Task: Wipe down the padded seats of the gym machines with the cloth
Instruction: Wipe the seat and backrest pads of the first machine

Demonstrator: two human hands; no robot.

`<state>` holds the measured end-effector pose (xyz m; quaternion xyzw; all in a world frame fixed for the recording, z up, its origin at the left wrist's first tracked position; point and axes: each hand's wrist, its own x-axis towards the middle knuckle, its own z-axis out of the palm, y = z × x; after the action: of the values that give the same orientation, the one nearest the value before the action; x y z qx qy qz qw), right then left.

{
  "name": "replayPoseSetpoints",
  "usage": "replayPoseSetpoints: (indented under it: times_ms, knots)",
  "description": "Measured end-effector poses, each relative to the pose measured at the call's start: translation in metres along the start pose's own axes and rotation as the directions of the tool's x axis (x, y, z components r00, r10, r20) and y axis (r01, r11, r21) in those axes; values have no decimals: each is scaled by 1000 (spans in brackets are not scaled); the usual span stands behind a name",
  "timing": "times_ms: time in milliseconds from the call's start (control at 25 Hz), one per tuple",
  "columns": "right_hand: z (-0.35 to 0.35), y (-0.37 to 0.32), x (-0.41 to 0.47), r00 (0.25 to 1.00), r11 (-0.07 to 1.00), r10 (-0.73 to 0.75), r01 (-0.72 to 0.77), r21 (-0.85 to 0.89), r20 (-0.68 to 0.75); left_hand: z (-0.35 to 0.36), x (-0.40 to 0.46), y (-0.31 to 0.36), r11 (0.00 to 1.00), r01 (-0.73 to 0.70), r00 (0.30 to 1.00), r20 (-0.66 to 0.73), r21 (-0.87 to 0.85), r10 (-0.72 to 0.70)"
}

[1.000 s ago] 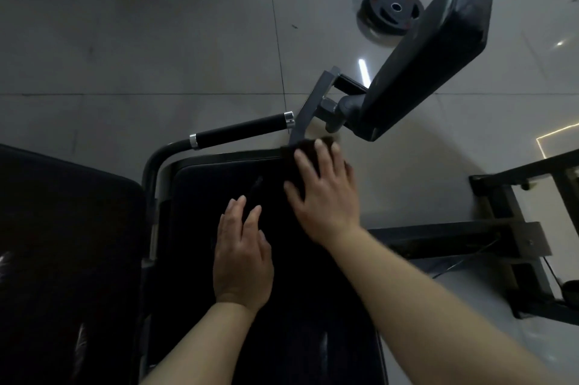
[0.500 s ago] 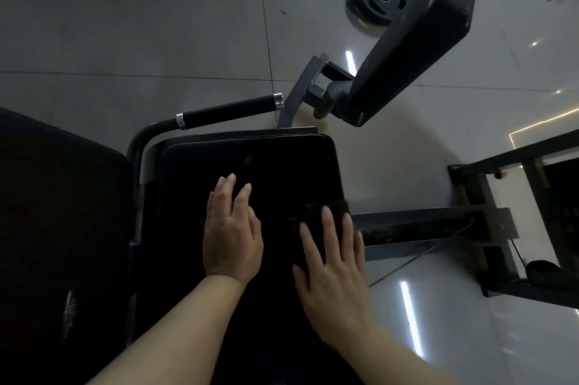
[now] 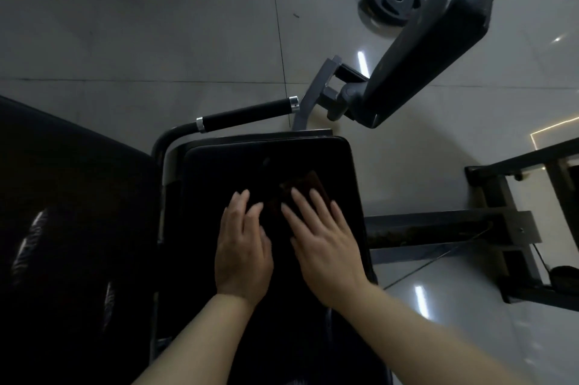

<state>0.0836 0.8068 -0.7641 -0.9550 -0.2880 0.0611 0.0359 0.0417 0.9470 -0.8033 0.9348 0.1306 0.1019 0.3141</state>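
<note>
At the far left a large black pad (image 3: pixel 72 228) fills the dim corner, with faint glints on its surface. Just right of it a curved metal bar rises and carries a black foam handle (image 3: pixel 246 114) capped by a silver ring, lying above the far edge of the seat (image 3: pixel 341 171). The seat is a black padded rectangle in the middle of the view, and both hands lie on it.

The left hand (image 3: pixel 242 251) rests flat on the seat, fingers straight and close together, grasping nothing. Right beside it, the right hand (image 3: pixel 322 243) lies palm down with its fingers spread and straight, pressing on the cloth (image 3: pixel 308 187). The cloth is a dark, brownish piece lying near the middle of the seat, mostly under the right fingers, with its far end showing beyond the fingertips. In this poor light its near edge is hard to pick out from the seat.

Further right, a tilted black pad (image 3: pixel 438 39) stands on a grey metal bracket beyond the seat's far right corner. Behind it on the pale tiled floor (image 3: pixel 141 24) lies a black weight plate (image 3: pixel 391 0), and another is partly cut off at the top edge. At the far right, a dark metal frame (image 3: pixel 501 228) runs across the floor beside the seat.
</note>
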Motion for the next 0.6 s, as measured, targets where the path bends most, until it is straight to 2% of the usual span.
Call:
replayPoseSetpoints:
  times_ms: [120, 240, 320, 480, 600]
  knots:
    - [-3, 0, 22, 999, 1000, 16, -15, -12, 52, -9, -32, -7, 973, -155, 981, 146, 172, 130]
    - [-10, 0, 106, 995, 996, 79, -82, 48, 63, -9, -32, -10, 982, -140, 980, 158, 127, 119]
    - [-8, 3, 125, 991, 986, 131, -134, 99, 38, -10, -31, -11, 991, -123, 985, 128, 48, 116]
    - [1, -3, 27, 999, 999, -14, 16, 48, -46, -10, -32, -13, 995, -96, 994, 54, -33, 98]
    - [4, -13, -70, 1000, 999, -23, 23, 27, 10, -10, -32, -13, 995, -93, 994, 57, -46, 96]
